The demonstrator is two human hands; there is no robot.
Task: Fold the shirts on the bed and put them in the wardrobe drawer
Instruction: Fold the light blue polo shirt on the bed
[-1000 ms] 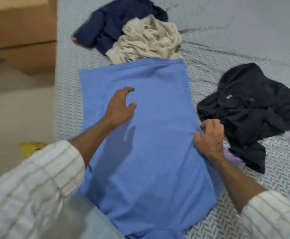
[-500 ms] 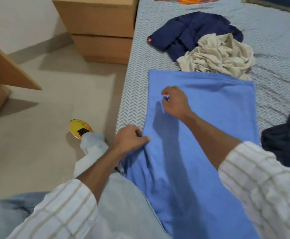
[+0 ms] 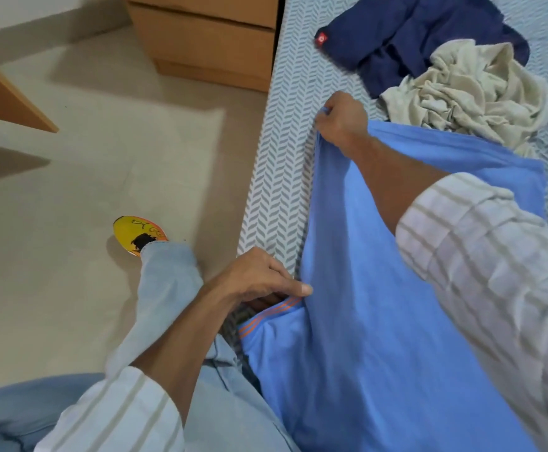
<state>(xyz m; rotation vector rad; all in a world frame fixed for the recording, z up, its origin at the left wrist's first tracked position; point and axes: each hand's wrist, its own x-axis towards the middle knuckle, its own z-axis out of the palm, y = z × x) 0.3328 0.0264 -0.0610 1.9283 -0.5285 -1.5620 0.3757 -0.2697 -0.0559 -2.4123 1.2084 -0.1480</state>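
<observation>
Flat shirt (image 3: 380,321) on bed (image 3: 276,177); two crumpled shirts (image 3: 468,93) behind it; drawer unit (image 3: 207,37) left of bed.

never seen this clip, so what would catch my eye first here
The big light blue cotton shirt spread along the near edge of the grey herringbone bed sheet, gripped at its far corner by the right hand and near its orange-striped sleeve by the left hand. Beyond it lie a crumpled beige shirt and a navy shirt, and a bright yellow shoe stands on the floor left of the bed.
</observation>
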